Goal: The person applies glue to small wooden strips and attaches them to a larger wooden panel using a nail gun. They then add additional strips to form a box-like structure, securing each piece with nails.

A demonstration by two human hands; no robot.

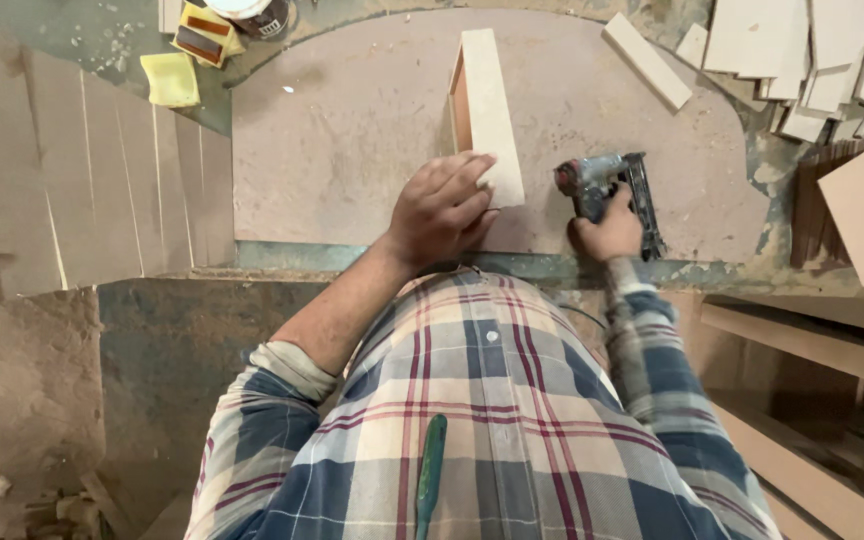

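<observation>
My left hand (442,207) rests on the near end of a long pale wooden box frame (487,100) that lies on a rounded fibreboard sheet (352,130). The fingers press on its top edge. My right hand (607,232) grips a grey and black nail gun (612,190) standing on the sheet just right of the frame, a short gap away. A green tool handle (430,475) sticks out at my plaid shirt front.
Pale wooden strips (812,60) are piled at the top right, one loose strip (646,60) lying nearer. Yellow sponges (170,78) and a tin sit top left. Boards (82,170) lean at the left. A wooden frame (812,340) stands at the right.
</observation>
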